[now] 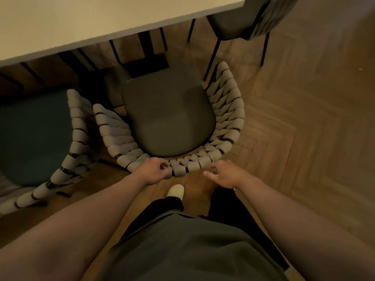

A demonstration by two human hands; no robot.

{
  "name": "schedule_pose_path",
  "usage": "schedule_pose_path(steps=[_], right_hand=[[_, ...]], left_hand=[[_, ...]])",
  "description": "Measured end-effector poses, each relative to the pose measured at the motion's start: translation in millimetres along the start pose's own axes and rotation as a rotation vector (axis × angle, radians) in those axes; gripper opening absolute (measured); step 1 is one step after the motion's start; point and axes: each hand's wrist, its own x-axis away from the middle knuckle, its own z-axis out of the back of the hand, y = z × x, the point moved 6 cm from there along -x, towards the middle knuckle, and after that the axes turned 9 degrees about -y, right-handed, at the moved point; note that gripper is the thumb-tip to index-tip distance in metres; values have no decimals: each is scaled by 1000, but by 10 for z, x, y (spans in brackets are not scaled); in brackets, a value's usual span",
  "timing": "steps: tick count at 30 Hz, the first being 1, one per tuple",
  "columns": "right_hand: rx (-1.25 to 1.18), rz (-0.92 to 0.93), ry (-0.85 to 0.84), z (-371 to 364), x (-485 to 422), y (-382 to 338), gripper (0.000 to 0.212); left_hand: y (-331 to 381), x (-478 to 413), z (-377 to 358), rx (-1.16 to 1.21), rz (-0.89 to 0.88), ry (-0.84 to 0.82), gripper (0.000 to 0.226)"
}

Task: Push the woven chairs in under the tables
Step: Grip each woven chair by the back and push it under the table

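Note:
A woven chair (227, 110) with a dark seat cushion (168, 118) stands in the middle, facing the white table (101, 21). Its seat lies almost wholly outside the table's edge. My left hand (156, 170) is at the back rim of the chair, fingers loosely curled, with nothing plainly gripped. My right hand (222, 175) hovers just behind the rim on the right, fingers loosely curled and holding nothing. A second woven chair (78, 126) with a teal seat stands at the left, close beside the first, partly under the table.
A dark chair (239, 19) on thin black legs stands at the table's far right corner. The table's black base (148, 63) shows underneath. My foot in a white shoe (176, 191) is just behind the middle chair. Herringbone wood floor (304, 118) stretches to the right.

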Motion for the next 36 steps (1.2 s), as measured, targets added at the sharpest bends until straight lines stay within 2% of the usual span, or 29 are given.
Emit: schedule_pose_path(steps=[3,9,13,16,20,22,25,29,32,36], right_hand=[[147,79,-70,301,-284,-20,54],[553,216,-226,554,-873,33,70],[651,232,-305,442,-1104,145,84],[714,255,-257,373,-1124,188,91],[770,258,-95,290,-1261,286,101],[803,264,-11,244,-1325,321,107],[794,297,110,209,-1322,329,103],[796,324,148,177,-1276,389,98],[801,350,176,193,-1264,406,98],[793,383,220,238,-1315,369,97]], left_hand=[[38,-155,-59,20,72,31,37],[105,-305,-246,-112,277,-10,74],[63,-465,-418,-216,298,-42,97],[-21,-591,-522,-278,261,-53,115],[-141,-680,-548,-370,137,26,105],[-168,-673,-571,-437,73,119,102],[-162,-689,-628,-468,35,214,100],[-118,-722,-698,-460,16,305,103],[-118,-761,-719,-462,-13,309,108],[-153,-795,-630,-452,-57,347,103]])
